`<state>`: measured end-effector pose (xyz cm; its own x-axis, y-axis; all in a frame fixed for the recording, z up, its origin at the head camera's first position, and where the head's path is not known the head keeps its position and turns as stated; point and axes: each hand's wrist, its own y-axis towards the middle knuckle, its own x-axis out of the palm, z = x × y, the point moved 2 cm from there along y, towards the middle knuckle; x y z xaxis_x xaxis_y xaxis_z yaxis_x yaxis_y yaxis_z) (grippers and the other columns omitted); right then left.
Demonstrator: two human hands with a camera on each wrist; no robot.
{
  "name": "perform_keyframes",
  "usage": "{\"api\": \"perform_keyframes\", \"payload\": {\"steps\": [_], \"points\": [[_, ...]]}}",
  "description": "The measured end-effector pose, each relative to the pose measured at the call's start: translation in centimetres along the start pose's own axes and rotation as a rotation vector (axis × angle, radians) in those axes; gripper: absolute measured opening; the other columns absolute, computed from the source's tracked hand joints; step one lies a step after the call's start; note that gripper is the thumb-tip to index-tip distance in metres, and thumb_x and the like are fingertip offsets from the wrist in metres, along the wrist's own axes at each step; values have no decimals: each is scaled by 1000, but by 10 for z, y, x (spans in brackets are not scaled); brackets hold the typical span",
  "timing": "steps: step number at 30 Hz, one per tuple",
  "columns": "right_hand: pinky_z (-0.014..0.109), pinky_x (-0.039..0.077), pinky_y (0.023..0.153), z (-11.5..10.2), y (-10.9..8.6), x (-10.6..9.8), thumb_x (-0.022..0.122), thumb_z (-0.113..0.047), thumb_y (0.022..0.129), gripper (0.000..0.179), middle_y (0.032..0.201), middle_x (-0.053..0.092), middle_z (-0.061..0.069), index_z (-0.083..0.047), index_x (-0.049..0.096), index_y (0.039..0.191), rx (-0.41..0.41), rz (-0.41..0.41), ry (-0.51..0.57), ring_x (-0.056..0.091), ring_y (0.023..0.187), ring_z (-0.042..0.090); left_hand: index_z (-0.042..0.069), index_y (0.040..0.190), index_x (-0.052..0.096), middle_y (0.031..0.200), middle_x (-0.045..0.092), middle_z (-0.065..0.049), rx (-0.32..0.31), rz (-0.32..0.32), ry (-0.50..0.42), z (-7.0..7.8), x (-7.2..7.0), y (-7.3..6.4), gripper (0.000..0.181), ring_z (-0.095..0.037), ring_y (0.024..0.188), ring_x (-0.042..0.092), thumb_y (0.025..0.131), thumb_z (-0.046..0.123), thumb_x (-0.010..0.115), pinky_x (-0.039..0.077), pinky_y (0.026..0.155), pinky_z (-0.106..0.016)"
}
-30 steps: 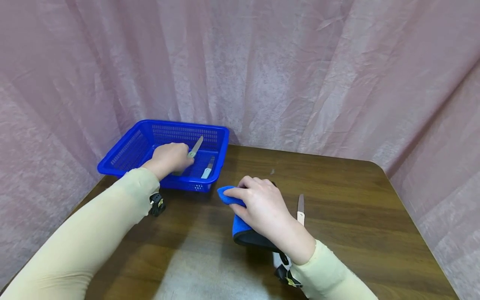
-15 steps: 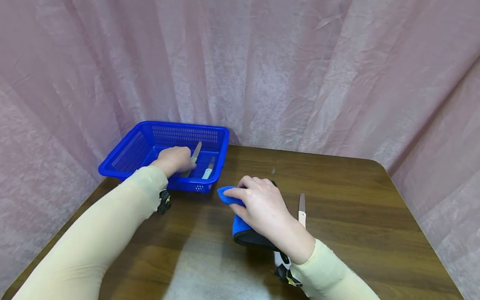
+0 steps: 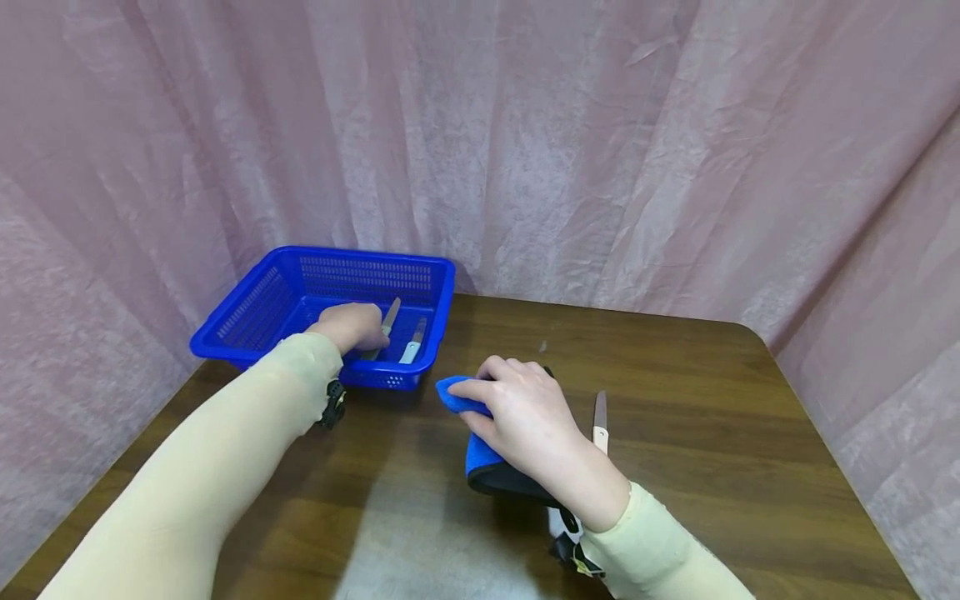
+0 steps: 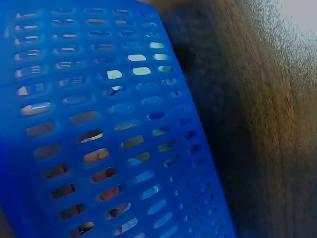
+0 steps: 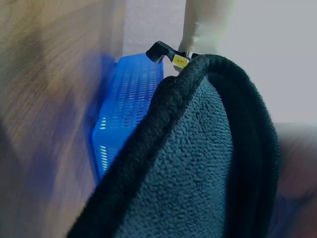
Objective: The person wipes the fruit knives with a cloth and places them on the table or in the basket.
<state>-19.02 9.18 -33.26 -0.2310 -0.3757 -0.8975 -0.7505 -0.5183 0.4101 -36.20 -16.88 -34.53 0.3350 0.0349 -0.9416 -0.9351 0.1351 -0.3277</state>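
Note:
In the head view my left hand (image 3: 351, 325) reaches over the near rim into a blue plastic basket (image 3: 360, 252). It grips a knife (image 3: 392, 313) by its pale greenish handle, the blade pointing away; the fingers are mostly hidden. Right beside it in the basket lies a knife with a white handle (image 3: 410, 352). The slotted basket wall (image 4: 94, 116) fills much of the left wrist view, with bits of hand and knives showing through. My right hand (image 3: 528, 417) holds a folded blue cloth (image 3: 480, 454) with black edging; its dark fuzzy side (image 5: 183, 163) fills the right wrist view.
Another knife with a pale handle (image 3: 600, 433) lies on the wooden table (image 3: 697, 467), right of my right hand. A white object (image 3: 557, 523) shows partly under the right wrist. A pink curtain (image 3: 525, 150) hangs behind the table.
My left hand has moved slightly down and nearer inside the basket, and the knife has sunk with it. The right hand and the cloth stay in place.

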Motion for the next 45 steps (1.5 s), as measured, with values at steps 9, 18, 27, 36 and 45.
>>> {"api": "perform_keyframes", "payload": {"steps": [9,18,27,36,45], "points": [[45,56,85,6,-4,-1,89,-29,96,27,108,74,0,-29,86,122,21,5,-13,71,93,24,10,90,70,88,63,-8,-20,-41,-5,3,8,14,22,-29,87,61,101,29,69,51,86,-50],[46,57,87,9,-6,-4,89,-29,96,28,107,74,1,-29,86,123,20,-4,-20,70,92,24,5,107,75,106,71,-14,-25,-77,-4,1,20,18,24,-34,99,65,99,27,70,53,96,-56],[47,56,86,17,-10,-4,90,-27,94,27,107,74,3,-26,86,121,26,5,-27,70,91,26,6,105,77,103,72,-12,-22,-95,-34,-2,22,22,25,-32,97,66,99,29,69,54,95,-53],[47,57,87,23,-13,-6,91,-27,94,29,106,74,2,-26,86,122,66,7,-51,71,92,26,7,105,77,104,72,-12,-53,-84,-54,0,18,10,26,-32,100,65,100,31,69,53,98,-53],[46,56,88,28,-20,-11,92,-25,92,30,106,73,0,-28,86,122,113,9,-56,70,93,24,1,116,78,110,73,-18,-42,8,5,1,12,14,47,-37,105,67,112,44,59,50,104,-62]]}}
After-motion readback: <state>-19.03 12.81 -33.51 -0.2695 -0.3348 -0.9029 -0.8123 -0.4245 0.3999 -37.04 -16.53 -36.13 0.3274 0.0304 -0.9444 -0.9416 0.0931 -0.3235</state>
